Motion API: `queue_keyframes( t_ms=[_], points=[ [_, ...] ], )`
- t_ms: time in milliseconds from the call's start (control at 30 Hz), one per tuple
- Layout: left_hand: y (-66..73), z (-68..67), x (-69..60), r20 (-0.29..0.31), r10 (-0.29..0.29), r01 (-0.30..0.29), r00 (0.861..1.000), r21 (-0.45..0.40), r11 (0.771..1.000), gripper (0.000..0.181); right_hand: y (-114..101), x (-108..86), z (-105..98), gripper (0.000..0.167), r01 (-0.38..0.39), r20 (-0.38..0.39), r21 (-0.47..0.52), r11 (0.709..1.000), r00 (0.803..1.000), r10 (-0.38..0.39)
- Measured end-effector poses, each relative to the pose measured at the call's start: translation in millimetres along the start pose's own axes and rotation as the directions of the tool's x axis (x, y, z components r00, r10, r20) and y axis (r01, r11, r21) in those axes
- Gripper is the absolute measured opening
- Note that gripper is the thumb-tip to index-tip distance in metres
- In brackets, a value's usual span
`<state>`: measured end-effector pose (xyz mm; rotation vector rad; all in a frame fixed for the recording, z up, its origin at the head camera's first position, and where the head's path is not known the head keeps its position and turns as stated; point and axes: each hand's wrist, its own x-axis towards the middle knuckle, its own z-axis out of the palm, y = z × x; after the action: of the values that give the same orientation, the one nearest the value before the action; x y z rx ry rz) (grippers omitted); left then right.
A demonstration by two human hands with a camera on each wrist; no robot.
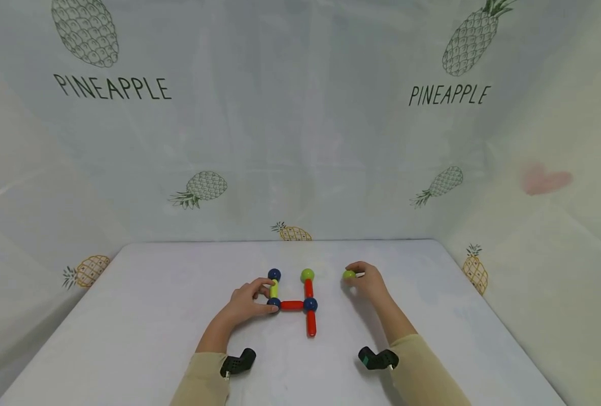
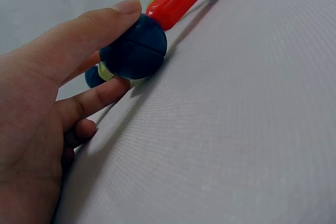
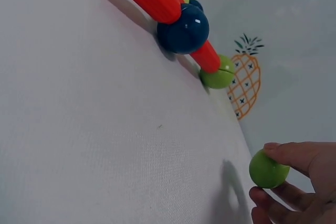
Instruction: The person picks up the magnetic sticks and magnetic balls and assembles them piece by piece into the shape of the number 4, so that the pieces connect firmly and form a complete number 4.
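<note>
On the table lies a joined figure of coloured balls and rods, shaped like a 4. My left hand (image 1: 244,302) pinches its lower-left blue ball (image 2: 135,50), thumb on top, with fingers along the yellow-green rod (image 1: 274,290). That rod runs to the far blue ball (image 1: 274,274). A red rod (image 1: 292,305) leads right to the middle blue ball (image 1: 310,304). From there one red rod (image 1: 309,288) reaches a green ball (image 1: 307,275) and another red rod (image 1: 311,325) points nearer. My right hand (image 1: 372,282) pinches a loose green ball (image 3: 269,169) above the table, apart from the figure.
The white tabletop (image 1: 128,316) extends around the figure on both sides. Behind it hangs a pale cloth (image 1: 305,141) printed with pineapples. A black wrist camera (image 1: 238,361) sits at the left sleeve and a second black camera (image 1: 378,358) at the right sleeve.
</note>
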<state>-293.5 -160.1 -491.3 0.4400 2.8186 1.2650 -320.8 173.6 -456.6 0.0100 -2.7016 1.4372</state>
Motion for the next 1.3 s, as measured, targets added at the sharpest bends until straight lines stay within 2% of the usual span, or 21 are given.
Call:
queue_keyframes(
  t_ms=[133, 367, 833, 1300],
  points=[
    [0.7, -0.7, -0.3, 0.004, -0.005, 0.005, 1.000, -0.006, 1.000, 0.059, -5.4, -6.8, -0.6, 0.027, 0.019, 0.023, 0.007, 1.000, 1.000, -0.019],
    [2.1, -1.7, -0.9, 0.008, -0.012, 0.012, 1.000, 0.002, 1.000, 0.059, -17.5, -18.9, -0.9, 0.026, 0.009, 0.047, 0.006, 1.000, 0.999, -0.009],
    [2.8, -0.8, -0.2, 0.005, -0.022, 0.022, 1.000, -0.005, 1.000, 0.059, -26.7, -42.5, 2.0, 0.026, -0.007, 0.074, -0.008, 1.000, 0.997, 0.007],
    [1.3, -0.6, 0.0, 0.007, -0.007, 0.007, 1.000, 0.011, 1.000, 0.058, -39.8, -59.3, 10.6, 0.028, 0.010, 0.133, 0.015, 1.000, 0.991, -0.012]
  ],
)
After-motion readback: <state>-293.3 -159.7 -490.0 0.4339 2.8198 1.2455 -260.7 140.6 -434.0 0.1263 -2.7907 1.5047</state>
